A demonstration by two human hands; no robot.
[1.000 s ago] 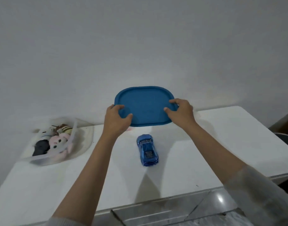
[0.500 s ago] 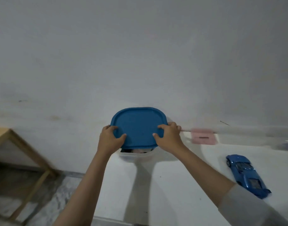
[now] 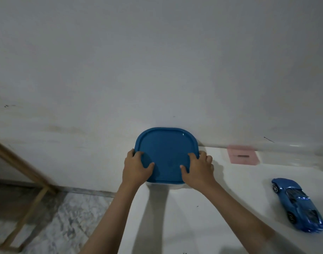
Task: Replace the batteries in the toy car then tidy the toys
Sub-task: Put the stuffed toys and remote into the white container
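A blue rounded lid [image 3: 166,153] lies flat on top of a clear plastic box [image 3: 173,187], of which only a thin front edge shows below it. My left hand [image 3: 136,169] grips the lid's left front corner and my right hand [image 3: 198,170] grips its right front corner, thumbs on top. The box's contents are hidden under the lid. A blue toy car [image 3: 299,204] stands on the white table [image 3: 230,208] to the right, apart from both hands.
A pink flat card [image 3: 242,157] lies near the wall behind the car. The table's left edge drops to a marbled floor [image 3: 56,217], where a wooden frame [image 3: 23,189] leans. A white wall rises directly behind the box.
The lid came from the table's middle to the box at the left end and now rests down on it, covering the toys. The view swung left, so the car sits at the right.
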